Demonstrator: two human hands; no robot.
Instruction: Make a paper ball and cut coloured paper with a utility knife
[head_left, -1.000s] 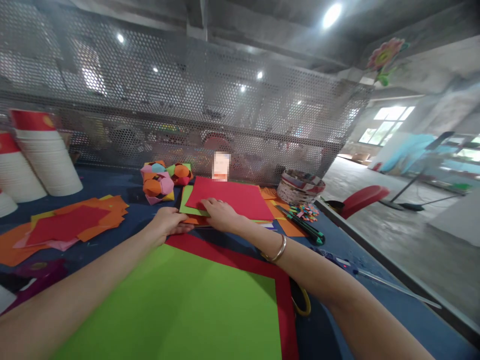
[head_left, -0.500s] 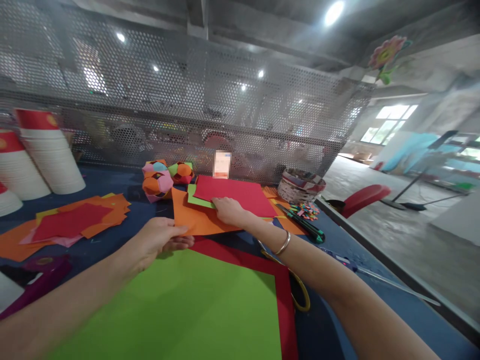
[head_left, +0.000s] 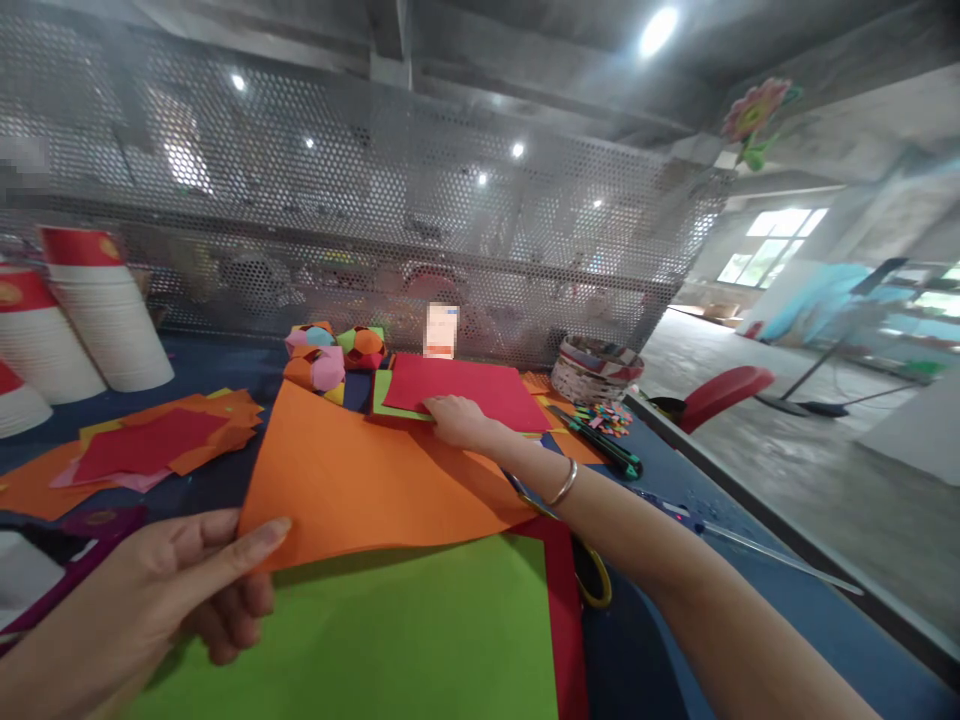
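My left hand (head_left: 199, 575) pinches the lower left corner of an orange sheet of paper (head_left: 375, 485) between thumb and fingers. The sheet is lifted and bowed above a large green sheet (head_left: 405, 630), which lies on a red sheet (head_left: 566, 610). My right hand (head_left: 459, 420), a silver bangle on its wrist, is closed at the near edge of a stack topped by red paper (head_left: 469, 390). A bit of light green paper (head_left: 382, 385) sticks out at the stack's left; the orange sheet's far edge passes by the stack. My right fingertips are partly hidden.
Scissors (head_left: 596, 580) lie partly under my right forearm. A green-black cutter knife (head_left: 607, 445), small coloured pieces (head_left: 607, 418) and a woven basket (head_left: 596, 370) stand to the right. Folded paper balls (head_left: 315, 365), cut papers (head_left: 150, 445) and paper cups (head_left: 112, 320) are at left.
My left hand has moved toward me and left, drawing the orange sheet out from the stack over the green sheet. My right hand has stayed on the red-topped stack.
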